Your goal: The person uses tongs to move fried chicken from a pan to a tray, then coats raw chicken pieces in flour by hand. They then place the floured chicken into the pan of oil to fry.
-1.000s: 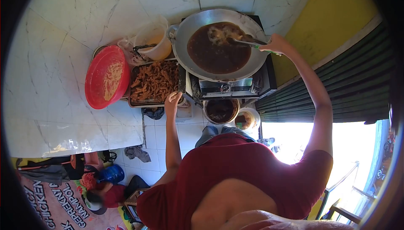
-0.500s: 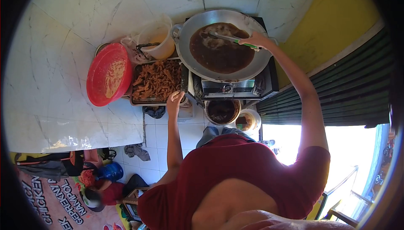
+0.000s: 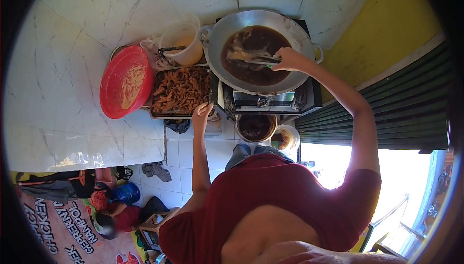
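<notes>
A large metal wok point(image 3: 212, 56) with dark brown oil point(image 3: 258, 73) sits on the stove. My right hand point(image 3: 290, 60) is closed round metal tongs point(image 3: 263, 59), whose tips reach into the oil among pale foam near its middle. Left of the wok, fried brown pieces point(image 3: 181, 90) fill a tray. My left hand point(image 3: 202, 111) rests at the tray's lower right corner, fingers bent together; whether it grips anything is hidden. Beside the tray leans a red basin point(image 3: 112, 87) with pale flour inside.
A clear tub point(image 3: 191, 53) of yellowish liquid stands behind the tray. Below the stove are a dark-filled pot point(image 3: 256, 127) and a white bucket point(image 3: 290, 136). Another person point(image 3: 123, 215) is at the lower left, near a blue water jug point(image 3: 126, 193).
My right hand has moved left and slightly down with the tongs, from the wok's right side to over the oil. My left hand has stayed at the tray corner.
</notes>
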